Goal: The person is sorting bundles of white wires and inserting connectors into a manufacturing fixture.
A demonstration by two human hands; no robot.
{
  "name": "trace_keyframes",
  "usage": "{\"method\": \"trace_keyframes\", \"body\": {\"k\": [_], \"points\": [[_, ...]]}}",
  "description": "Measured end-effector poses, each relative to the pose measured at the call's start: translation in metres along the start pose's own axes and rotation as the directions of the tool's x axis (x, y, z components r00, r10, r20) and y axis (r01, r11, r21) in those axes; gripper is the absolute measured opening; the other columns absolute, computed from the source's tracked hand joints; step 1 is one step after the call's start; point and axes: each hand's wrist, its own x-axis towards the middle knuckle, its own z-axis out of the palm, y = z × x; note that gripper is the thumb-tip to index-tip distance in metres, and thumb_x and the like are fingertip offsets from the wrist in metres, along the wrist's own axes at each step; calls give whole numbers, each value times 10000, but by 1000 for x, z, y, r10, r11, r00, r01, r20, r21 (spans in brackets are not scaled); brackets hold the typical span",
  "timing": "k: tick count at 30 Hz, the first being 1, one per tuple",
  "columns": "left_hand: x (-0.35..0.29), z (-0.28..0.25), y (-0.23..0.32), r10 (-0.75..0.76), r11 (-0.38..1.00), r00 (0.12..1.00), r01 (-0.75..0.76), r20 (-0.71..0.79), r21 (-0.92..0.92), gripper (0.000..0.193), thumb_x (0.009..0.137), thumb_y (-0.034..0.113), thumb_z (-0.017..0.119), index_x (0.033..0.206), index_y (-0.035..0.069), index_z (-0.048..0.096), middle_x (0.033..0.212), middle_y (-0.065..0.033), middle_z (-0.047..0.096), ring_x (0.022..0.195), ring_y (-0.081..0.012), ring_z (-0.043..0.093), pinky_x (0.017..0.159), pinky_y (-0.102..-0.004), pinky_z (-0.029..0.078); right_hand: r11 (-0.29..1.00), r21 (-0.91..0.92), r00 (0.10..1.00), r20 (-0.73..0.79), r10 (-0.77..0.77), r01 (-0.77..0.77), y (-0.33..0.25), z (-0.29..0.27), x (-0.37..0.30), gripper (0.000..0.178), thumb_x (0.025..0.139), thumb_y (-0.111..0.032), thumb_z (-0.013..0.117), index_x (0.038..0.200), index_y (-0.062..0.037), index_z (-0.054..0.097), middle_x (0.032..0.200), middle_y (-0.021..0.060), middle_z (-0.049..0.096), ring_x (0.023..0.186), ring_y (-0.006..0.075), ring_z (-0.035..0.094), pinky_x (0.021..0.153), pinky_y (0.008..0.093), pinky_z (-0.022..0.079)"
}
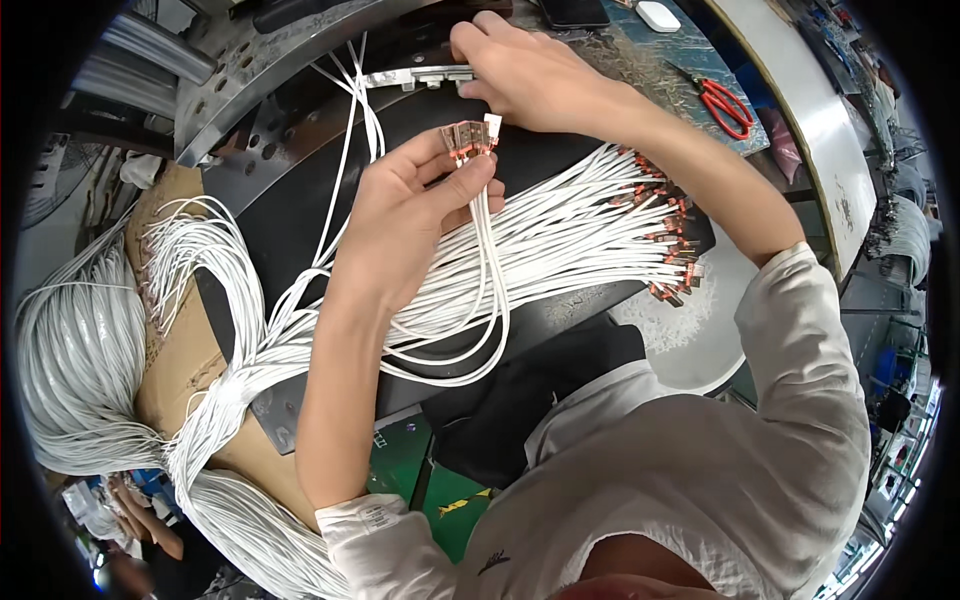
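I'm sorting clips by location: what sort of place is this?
Most likely a factory workshop handling cables: connector-tipped white cables lie bunched in front, a large looped bundle is at left, and a red-handled tool rests on a worn workbench.

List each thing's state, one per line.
Left hand: pinching several cable connectors.
Right hand: curled at the metal strip.
White cables: bunched at left, fanned out at right.
Red-handled tool: lying flat, handles apart.
Phone: lying flat, screen dark.
White case: apparently closed.
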Motion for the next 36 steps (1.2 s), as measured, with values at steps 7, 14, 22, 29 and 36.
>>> {"method": "trace_keyframes", "body": {"k": [7,14,22,29,36], "points": [[11,10,-4,31,986,998,-20,-61,164,149,853,36,763,976,-32,715,874,-54,716,783,-80,652,723,-222,526,571,787,970,222,94,-235,27,-22,-42,418,980,-414,609,936,-3,663,733,-5,616,626,63,546,547,216,414],[13,12,-6,61,979,991,-36,-118,203,139,843,29,774,957,-19,708,875,-54,718,774,-69,652,713,-203,510,197,954,974,226,24,-226,5,-16,-35,318,1041,-310,536,952,-18,624,805,8,618,673,76,549,617,235,466],[12,5,-1,-9,986,996,24,-92,162,159,881,71,748,1005,4,674,897,-43,704,773,-82,654,748,-227,550,306,900,949,307,64,-312,-2,-37,-41,269,1045,-276,532,995,-28,622,791,-22,595,649,49,486,557,211,394],[13,5,-2,-3,994,994,15,-113,106,140,856,36,762,906,-10,639,876,-93,711,759,-134,691,714,-258,576,307,930,974,224,-43,-201,0,-30,-41,210,1026,-236,572,1045,-44,655,818,-39,611,666,20,480,552,193,363],[14,4,-1,-48,990,995,58,-86,125,183,846,79,795,904,-4,642,834,-73,681,701,-132,670,666,-263,581,230,926,951,308,1,-300,13,-32,-41,202,1005,-244,615,1037,-51,666,829,-47,652,670,21,545,543,179,373]]}}
